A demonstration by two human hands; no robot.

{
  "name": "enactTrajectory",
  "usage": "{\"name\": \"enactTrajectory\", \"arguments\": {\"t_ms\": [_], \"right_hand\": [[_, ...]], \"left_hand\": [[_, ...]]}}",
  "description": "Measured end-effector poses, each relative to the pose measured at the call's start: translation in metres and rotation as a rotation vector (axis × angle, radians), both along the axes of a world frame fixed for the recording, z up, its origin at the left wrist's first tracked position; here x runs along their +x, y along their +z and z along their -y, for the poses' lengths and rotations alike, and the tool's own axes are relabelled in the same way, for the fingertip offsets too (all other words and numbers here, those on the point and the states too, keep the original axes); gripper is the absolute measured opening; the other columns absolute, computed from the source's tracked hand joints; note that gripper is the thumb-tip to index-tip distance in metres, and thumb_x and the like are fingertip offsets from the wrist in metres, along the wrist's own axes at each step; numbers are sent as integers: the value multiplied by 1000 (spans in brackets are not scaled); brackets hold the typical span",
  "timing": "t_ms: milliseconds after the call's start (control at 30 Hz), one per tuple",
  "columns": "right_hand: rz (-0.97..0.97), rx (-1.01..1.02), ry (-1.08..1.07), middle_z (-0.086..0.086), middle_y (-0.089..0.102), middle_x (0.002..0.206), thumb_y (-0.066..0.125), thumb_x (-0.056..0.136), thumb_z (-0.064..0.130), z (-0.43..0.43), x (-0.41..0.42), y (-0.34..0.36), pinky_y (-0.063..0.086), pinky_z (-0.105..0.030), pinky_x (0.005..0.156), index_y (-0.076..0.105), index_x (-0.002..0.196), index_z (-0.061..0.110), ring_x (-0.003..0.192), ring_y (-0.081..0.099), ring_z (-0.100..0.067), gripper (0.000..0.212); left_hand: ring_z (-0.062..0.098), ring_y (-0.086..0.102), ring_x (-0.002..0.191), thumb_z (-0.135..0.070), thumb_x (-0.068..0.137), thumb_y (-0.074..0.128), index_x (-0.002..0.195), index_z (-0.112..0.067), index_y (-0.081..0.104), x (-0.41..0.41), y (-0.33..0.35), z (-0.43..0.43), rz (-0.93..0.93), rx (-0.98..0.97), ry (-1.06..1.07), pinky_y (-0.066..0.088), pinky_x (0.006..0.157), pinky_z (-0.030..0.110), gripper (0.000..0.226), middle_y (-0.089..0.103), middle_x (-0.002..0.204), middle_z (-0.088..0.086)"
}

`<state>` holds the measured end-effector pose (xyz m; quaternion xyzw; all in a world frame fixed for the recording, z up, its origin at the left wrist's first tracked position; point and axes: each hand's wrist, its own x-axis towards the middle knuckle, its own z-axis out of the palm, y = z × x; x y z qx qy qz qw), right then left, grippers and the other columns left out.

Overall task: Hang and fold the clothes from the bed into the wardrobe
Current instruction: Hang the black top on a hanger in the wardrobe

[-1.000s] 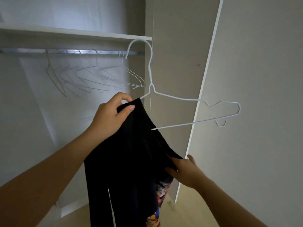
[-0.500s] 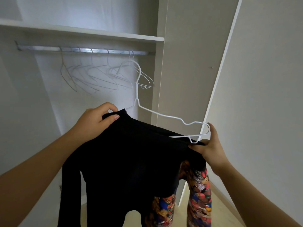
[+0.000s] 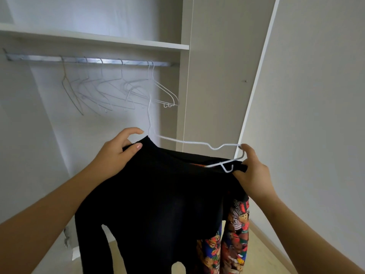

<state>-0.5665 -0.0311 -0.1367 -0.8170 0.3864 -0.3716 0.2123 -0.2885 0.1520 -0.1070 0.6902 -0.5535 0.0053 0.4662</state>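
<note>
Our left hand (image 3: 116,153) pinches the black top (image 3: 158,194) at the hanger's (image 3: 197,142) neck. Our right hand (image 3: 252,171) grips its other shoulder at the hanger's right tip. Bunched a second ago, the top now spreads across, below the wardrobe rail (image 3: 88,60); hooking it up seems next.

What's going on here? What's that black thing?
A person is putting a black long-sleeved top on a white wire hanger in front of the open wardrobe. The left hand grips the top by the hanger's neck, and the right hand pinches the top at the hanger's far end. That end is not yet covered. A colourful patterned garment dangles behind. Empty hangers hang on the rail.
</note>
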Motion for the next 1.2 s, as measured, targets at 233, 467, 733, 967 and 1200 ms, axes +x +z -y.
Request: {"name": "enactTrajectory", "arguments": {"t_ms": [233,467,733,967,1200], "right_hand": [[-278,-198,75,-1,59,83,63,83,13,9,-23,5,29,-26,72,49,128,15,82,36,-20,47],[-244,-670,150,0,62,59,77,64,14,9,-31,2,21,-21,67,67,81,6,51,34,-9,20],[-269,-822,172,5,63,67,68,67,18,20,-35,3,26,-36,84,67,78,12,78,46,-12,13],[-278,-595,335,-7,60,73,71,72,12,7,-31,14,46,-21,60,65,80,5,65,60,-24,12],[-222,-540,373,6,46,77,75,74,12,8,-25,22,36,-9,63,62,84,11,65,51,-12,17]], "left_hand": [[2,54,55,-30,89,57,88,-57,52,-6,5,7,-15,-26,66,43,61,20,28,61,64,-9],[2,60,60,-23,90,58,80,-57,58,-8,10,7,-211,-182,57,47,66,17,36,64,63,-6],[-10,62,82,-12,86,62,88,-41,61,-14,13,-5,-23,-130,25,42,77,1,29,67,89,-24],[25,64,81,-17,89,59,109,-13,67,-15,15,-8,404,-84,303,43,70,29,21,70,95,1],[20,63,86,-21,87,62,103,-19,66,-14,12,-8,33,-138,262,48,81,32,16,68,92,0]]}}
